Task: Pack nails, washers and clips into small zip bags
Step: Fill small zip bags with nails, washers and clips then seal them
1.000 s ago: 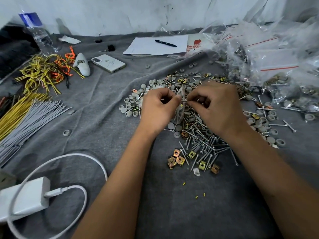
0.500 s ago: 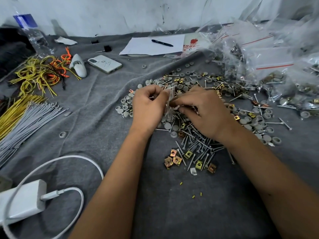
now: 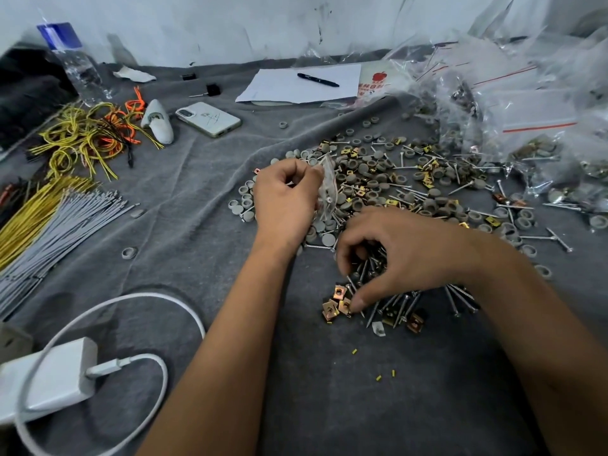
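Head view: the left hand pinches 1 small zip bag upright above the grey washers. The right hand, nearer, curls half-closed over the nails, thumb touching 3 brass clips at its near left; nails point mostly near-left. The bag lies far-left of this grip.

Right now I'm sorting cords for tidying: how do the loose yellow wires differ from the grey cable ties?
The yellow wires are looped and tangled with orange ones; the grey cable ties lie straight in a flat, roughly parallel bundle. The wires sit further from the person, near the water bottle; the ties lie nearer, beside the charger cable. Both rest on the grey cloth, untouched.
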Available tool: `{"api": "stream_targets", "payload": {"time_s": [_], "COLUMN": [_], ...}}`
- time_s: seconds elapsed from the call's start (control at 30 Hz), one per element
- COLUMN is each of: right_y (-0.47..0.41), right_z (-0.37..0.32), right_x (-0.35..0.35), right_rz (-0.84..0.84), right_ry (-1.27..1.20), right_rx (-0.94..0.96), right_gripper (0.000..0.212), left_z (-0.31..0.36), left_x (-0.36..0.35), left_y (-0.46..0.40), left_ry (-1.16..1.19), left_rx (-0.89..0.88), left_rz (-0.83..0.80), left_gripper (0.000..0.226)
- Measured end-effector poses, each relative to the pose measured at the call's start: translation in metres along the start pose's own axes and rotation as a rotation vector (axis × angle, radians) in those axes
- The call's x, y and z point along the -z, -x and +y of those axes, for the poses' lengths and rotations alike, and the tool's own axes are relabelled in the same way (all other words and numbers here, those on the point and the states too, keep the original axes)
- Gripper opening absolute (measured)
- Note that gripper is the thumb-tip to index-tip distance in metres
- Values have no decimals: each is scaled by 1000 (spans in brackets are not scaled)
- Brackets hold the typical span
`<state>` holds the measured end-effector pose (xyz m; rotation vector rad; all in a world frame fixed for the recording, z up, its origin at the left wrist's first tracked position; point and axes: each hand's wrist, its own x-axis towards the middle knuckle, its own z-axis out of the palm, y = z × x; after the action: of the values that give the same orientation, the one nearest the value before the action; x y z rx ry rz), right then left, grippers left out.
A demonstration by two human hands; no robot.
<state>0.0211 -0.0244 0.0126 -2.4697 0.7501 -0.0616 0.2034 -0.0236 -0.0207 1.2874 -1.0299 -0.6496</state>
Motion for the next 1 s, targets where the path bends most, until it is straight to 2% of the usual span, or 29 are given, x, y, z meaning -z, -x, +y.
{"api": "stream_targets", "payload": {"time_s": [0.1,0.43,0.6,0.67,0.83,1.0], "right_y": [2,2,1,2,1,0], "right_z": [-2,-1,6,10,14,13], "right_x": [0,3,9,11,9,6], "right_rz": [-4,-52,108,114,3,10], "right_ry": [75,37,-135,-172,-2,34], "right_rx": [-14,-46,-36,-29,-34,-39], "right_gripper": [40,25,21,19,22,7], "left_z": [1,1,1,1,2,3], "left_x": [0,0,0,-1,-1,0], "left_y": [0,1,1,2,3,3], "left_ry": [-11,-48,-71,-67,-63,-86], "left_rx": [-13,-10,-11,-12,2,2], "left_rz": [-1,-14,-19,-24,-24,-23], "left_gripper": [30,31,30,30,29,29]}}
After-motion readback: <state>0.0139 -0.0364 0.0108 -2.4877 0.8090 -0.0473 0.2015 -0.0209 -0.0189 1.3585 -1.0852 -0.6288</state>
